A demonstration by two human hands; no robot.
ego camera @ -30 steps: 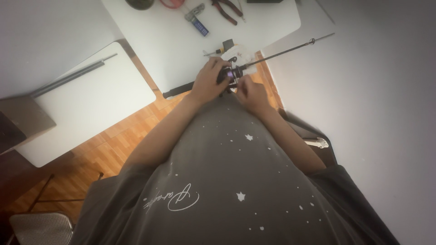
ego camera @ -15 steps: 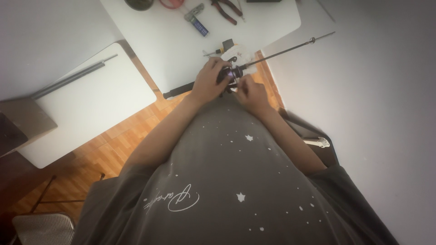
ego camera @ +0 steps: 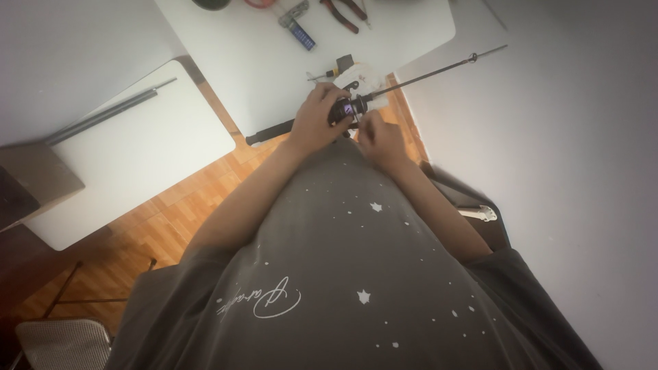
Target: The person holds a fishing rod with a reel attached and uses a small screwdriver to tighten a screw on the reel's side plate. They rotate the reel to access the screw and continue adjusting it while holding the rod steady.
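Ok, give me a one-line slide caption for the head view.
Left hand grips a fishing rod at its reel, right hand working beside it, over a white table with pliers.

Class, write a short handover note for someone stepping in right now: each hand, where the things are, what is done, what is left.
Left hand: wrapped around the fishing rod at the reel.
Right hand: fingertips at the reel's near side.
Rod lies across the white table edge, tip to the right.
Pliers and a blue tool lie further back, untouched.
Done: rod gripped.
Left: the work on the reel; progress cannot be told.
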